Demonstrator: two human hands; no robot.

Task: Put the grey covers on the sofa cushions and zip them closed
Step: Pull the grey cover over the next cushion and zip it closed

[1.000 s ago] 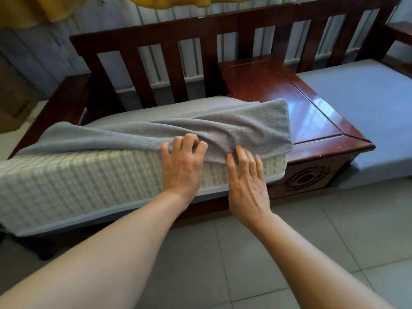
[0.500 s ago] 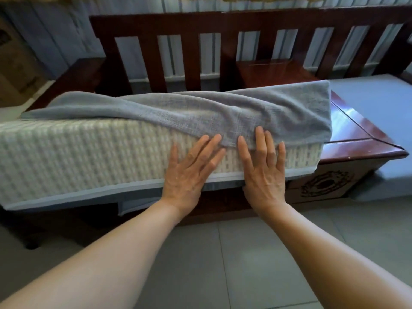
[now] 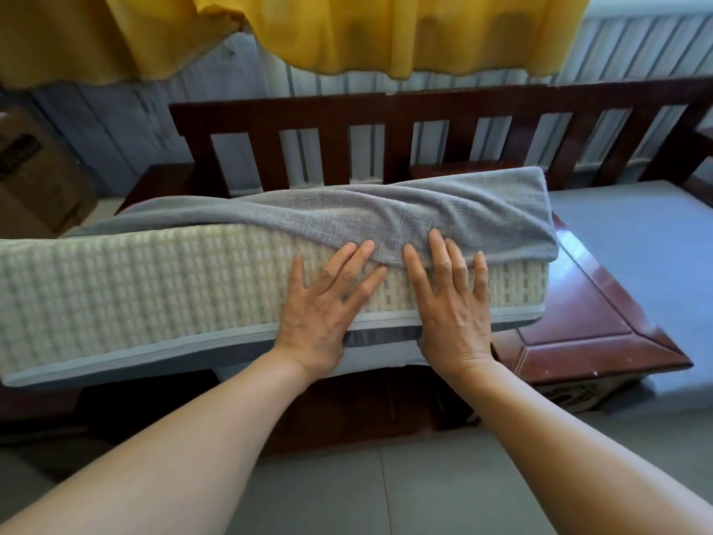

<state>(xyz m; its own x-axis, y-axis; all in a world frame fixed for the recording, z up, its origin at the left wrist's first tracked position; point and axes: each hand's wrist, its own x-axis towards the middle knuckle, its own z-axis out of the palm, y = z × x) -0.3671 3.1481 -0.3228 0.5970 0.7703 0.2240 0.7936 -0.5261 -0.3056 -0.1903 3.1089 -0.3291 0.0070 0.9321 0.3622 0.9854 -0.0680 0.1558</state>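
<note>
Two hands lie flat and side by side on the front face of the sofa cushion [image 3: 154, 295], fingers straight and spread, holding nothing. The left hand [image 3: 328, 303] presses the woven, cream-checked side, its fingertips at the hem of the grey cover [image 3: 386, 214]; a second ago those fingers were curled at that hem, and since then they have flattened out. The right hand [image 3: 451, 303] has stayed flat, fingertips resting on the cover's lower edge.

That reads as smoothing or pushing the fabric rather than pulling it, so the cover is probably being settled before the next tug.

Above the fingertips the cover lies rumpled in long diagonal folds across the cushion's top, reaching down only near the right hand; leftward the woven face is bare. Beyond, the cushion rests on the wooden sofa frame [image 3: 424, 110]. No zip is visible, so closing looks well off.
</note>
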